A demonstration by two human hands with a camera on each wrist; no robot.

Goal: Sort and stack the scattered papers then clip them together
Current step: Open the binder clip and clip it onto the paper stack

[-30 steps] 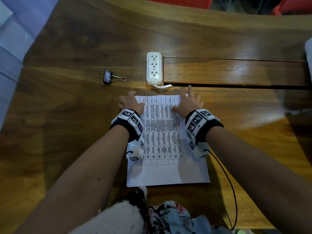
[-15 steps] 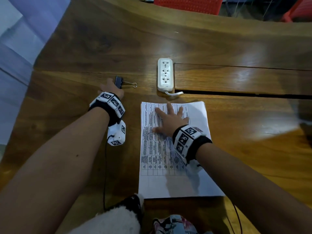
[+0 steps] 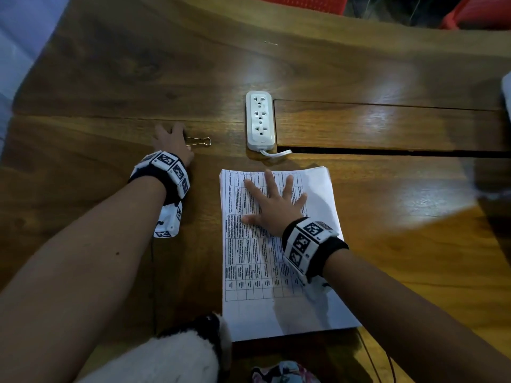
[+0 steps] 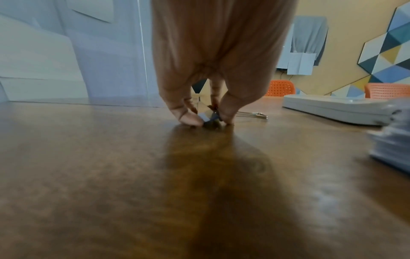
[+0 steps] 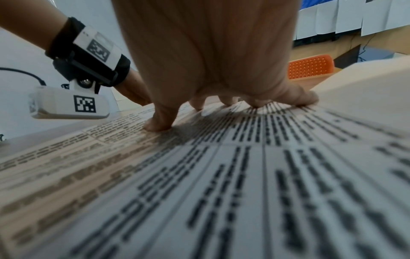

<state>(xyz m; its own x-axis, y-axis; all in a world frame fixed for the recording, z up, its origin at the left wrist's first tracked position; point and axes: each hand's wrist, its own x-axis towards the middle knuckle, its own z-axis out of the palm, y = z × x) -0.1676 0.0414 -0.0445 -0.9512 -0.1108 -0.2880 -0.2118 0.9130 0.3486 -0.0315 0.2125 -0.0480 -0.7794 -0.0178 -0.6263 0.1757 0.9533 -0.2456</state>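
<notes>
A stack of printed papers (image 3: 276, 272) with a table of text lies squared on the wooden table (image 3: 110, 78) in front of me. My right hand (image 3: 273, 200) lies flat on its upper half with fingers spread, pressing the top sheet (image 5: 244, 175). To the left, my left hand (image 3: 172, 139) reaches down onto a black binder clip (image 4: 210, 119) whose wire handles (image 3: 199, 141) stick out to the right. In the left wrist view the thumb and fingers pinch the clip's black body against the table.
A white power strip (image 3: 260, 120) lies just beyond the papers, its cable running into a slot (image 3: 387, 153) in the tabletop. Red chairs (image 3: 298, 1) stand behind the far edge. Furry fabric (image 3: 179, 357) lies at the near edge.
My left hand left the stack, moved up and left to the binder clip and now pinches it. My right hand shifted to the middle of the top sheet and spread flat.
</notes>
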